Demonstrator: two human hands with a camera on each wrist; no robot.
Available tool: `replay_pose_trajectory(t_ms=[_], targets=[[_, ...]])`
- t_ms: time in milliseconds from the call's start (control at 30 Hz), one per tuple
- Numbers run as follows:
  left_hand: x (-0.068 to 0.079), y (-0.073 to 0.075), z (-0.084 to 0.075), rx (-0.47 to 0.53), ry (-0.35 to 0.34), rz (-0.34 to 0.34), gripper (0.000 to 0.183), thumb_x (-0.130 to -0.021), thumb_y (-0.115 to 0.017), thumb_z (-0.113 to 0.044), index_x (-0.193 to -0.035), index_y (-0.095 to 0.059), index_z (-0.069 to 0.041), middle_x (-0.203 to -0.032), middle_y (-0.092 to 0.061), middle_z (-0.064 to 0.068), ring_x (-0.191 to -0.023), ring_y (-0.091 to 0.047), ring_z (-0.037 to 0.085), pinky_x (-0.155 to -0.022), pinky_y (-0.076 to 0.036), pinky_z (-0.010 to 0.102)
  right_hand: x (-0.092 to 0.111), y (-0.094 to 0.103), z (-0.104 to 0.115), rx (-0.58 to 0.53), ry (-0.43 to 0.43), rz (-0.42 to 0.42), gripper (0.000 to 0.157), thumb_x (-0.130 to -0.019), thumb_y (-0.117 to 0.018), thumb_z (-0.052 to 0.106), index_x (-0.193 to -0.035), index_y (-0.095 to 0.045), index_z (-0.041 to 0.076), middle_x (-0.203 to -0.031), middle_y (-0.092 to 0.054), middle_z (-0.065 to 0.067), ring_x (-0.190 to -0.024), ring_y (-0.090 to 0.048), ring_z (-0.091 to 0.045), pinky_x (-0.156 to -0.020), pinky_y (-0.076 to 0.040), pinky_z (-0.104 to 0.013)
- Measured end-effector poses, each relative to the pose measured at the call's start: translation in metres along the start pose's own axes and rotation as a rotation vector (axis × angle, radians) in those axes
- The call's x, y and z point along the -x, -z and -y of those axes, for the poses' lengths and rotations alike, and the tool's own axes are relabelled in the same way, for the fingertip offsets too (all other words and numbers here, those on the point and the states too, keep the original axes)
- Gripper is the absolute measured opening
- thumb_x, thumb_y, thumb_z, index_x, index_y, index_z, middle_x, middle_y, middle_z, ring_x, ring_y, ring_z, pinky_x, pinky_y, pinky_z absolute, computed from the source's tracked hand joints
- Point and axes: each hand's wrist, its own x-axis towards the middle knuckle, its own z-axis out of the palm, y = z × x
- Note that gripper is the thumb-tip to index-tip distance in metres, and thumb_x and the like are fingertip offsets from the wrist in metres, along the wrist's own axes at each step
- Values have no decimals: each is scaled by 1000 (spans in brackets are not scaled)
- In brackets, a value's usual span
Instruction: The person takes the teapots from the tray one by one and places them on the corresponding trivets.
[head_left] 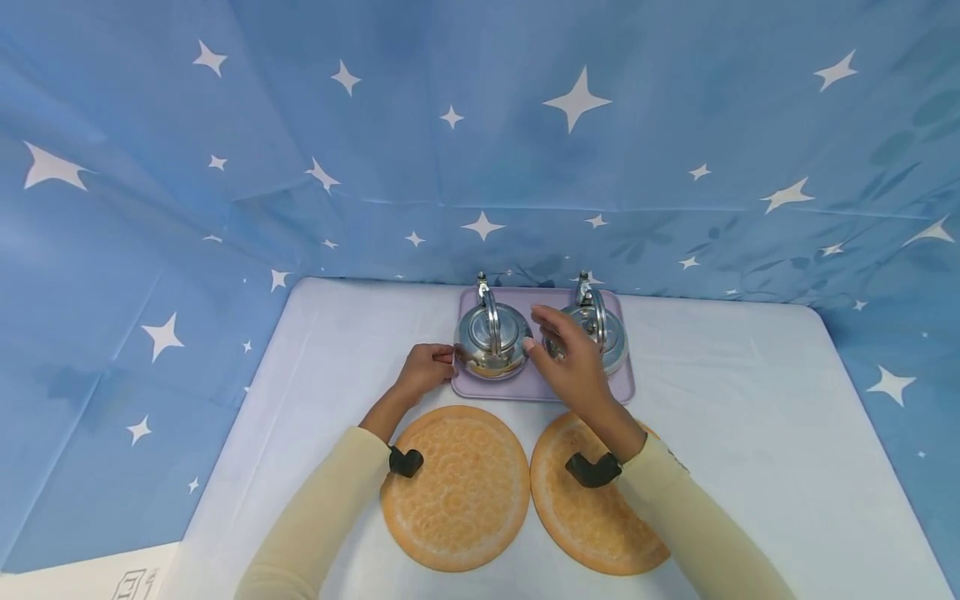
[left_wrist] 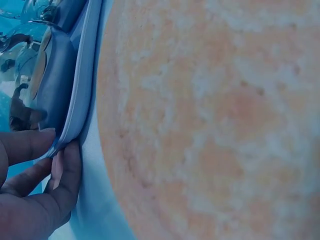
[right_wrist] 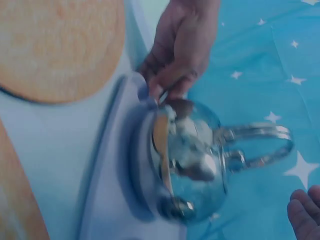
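A lilac tray (head_left: 525, 389) lies near the far side of the table with two shiny metal kettles on it. My left hand (head_left: 426, 368) is at the tray's left side. In the left wrist view the thumb is on the tray's rim (left_wrist: 77, 107) and the other fingers are beneath it, pinching the corner. The left kettle (head_left: 483, 329) stands beside that hand, its handle upright. My right hand (head_left: 576, 367) hovers with loosely bent fingers between the kettles, partly covering the right kettle (head_left: 615, 342). Its fingertips (right_wrist: 304, 215) show apart from the left kettle in the right wrist view.
Two round, bread-patterned mats (head_left: 455, 492) lie side by side on the white table (head_left: 750, 417), in front of the tray. My right forearm passes over the right mat (head_left: 585, 517). A blue star-printed cloth (head_left: 480, 125) hangs behind the table.
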Motion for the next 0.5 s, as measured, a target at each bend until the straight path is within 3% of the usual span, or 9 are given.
replay_pose_trajectory(t_ms=[233,500], targets=[[-1,-4,2,-113,-51,-52,51,-78,-68,8,-128,-58,8,-109,-65,17,-97,-61,24,-78,-54,29,-1,-18,-6,-172,-176,83,45,-93,-61,-4,-133,-45,-15,-133,-49,-32,-123,-49,-45,-101,-41,-51],[-1,-6,2,-170,-78,-88,50,-76,-68,8,-125,-60,8,-106,-66,17,-98,-62,26,-83,-53,32,-7,-31,-14,-289,-308,115,50,-93,-62,-1,-137,-41,-15,-135,-48,-30,-124,-49,-41,-102,-42,-43]])
